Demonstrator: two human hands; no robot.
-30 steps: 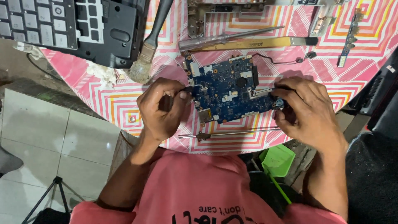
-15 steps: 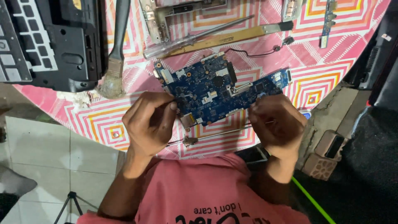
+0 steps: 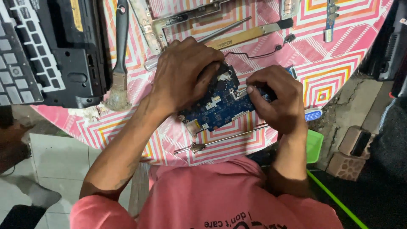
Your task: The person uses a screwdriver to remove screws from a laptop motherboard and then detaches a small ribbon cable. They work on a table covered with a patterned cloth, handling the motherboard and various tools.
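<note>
Left hand: the left hand (image 3: 186, 78) is down on the upper left part of the blue circuit board (image 3: 220, 104), palm over it, fingers curled and pressing on the board's top edge; closed onto the board rather than spread flat.
Right hand: the right hand (image 3: 275, 97) comes in from the right, fingers bunched and pinched on the board's right end; whether something small sits between the fingertips, I cannot tell.
Circuit board: it lies on the pink patterned tablecloth (image 3: 330, 80), near the table's front edge, between the two hands and touched by both; its lower left corner shows bare.
Metal rod: a thin metal rod (image 3: 220, 140) lies on the cloth just below the board, slanting up to the right.
Brush: a paintbrush (image 3: 118, 63) rests left of the left hand, bristles toward the table edge; dust clumps beside it.
Laptop base: a black laptop base (image 3: 51, 51) with keyboard fills the top left.
Far side: a metal hinge bracket (image 3: 178, 19) and a thin black wire (image 3: 258, 53) lie beyond the hands.
Below: a pink shirt (image 3: 212, 199) fills the bottom.
</note>
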